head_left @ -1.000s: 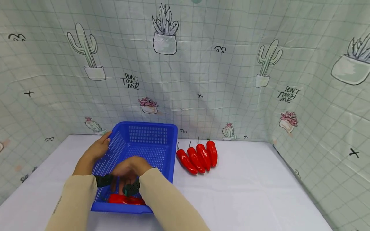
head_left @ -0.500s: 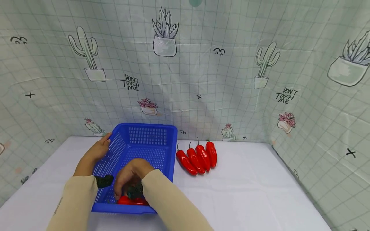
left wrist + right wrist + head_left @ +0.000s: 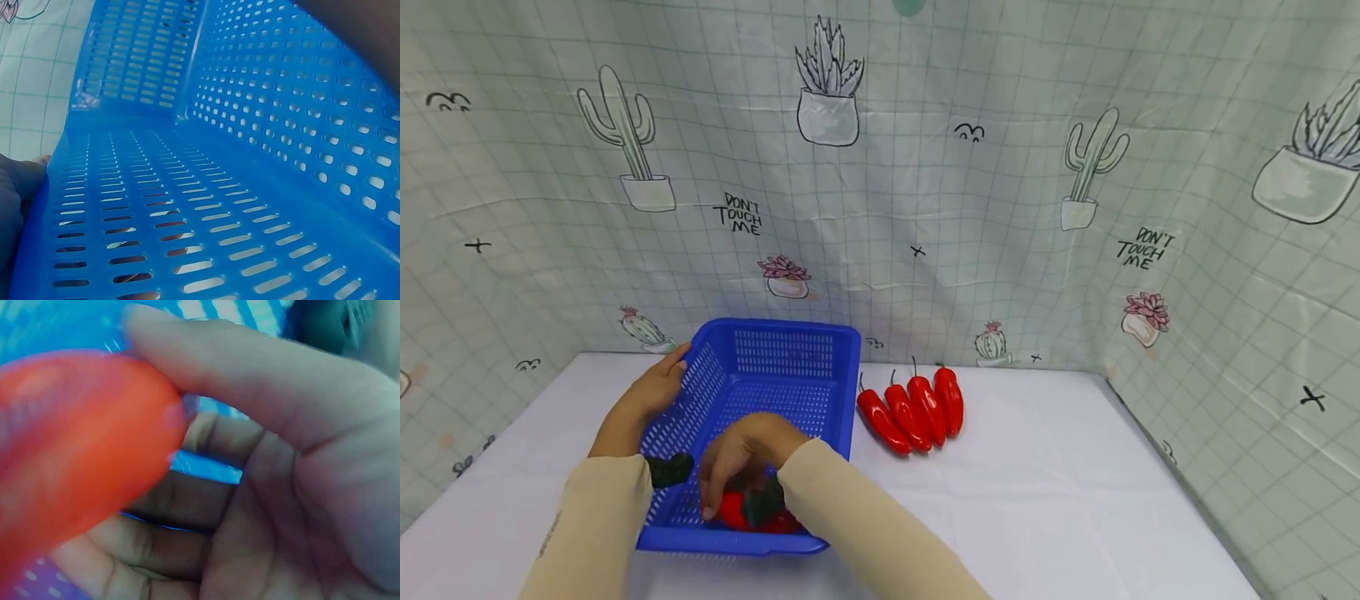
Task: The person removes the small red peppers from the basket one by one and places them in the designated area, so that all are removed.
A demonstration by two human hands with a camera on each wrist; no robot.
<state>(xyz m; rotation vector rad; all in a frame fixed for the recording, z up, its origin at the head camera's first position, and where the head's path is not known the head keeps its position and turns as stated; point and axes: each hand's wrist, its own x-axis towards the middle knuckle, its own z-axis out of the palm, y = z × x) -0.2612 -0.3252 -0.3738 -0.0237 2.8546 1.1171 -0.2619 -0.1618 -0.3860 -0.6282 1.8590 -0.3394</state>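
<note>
My left hand (image 3: 655, 392) holds the left wall of the blue plastic basket (image 3: 782, 322), its thumb at the rim. Through the slots of the wall in the left wrist view, parts of the fingers show. My right hand (image 3: 741, 454) reaches down into the near end of the basket. There it holds a red chili pepper (image 3: 81, 450) between thumb and curled fingers, seen close and blurred in the right wrist view. More red (image 3: 782, 523) shows under the wrist; whether it is a second pepper I cannot tell.
Several red chili peppers (image 3: 913, 412) lie side by side on the white table (image 3: 1037, 483), just right of the basket. A cloth with cactus drawings (image 3: 917, 183) hangs behind the table and along its sides.
The right hand has gone from fingers spread over the pepper to holding it, and the pepper has shifted right and lifted slightly. The left hand and the basket have not visibly moved.
</note>
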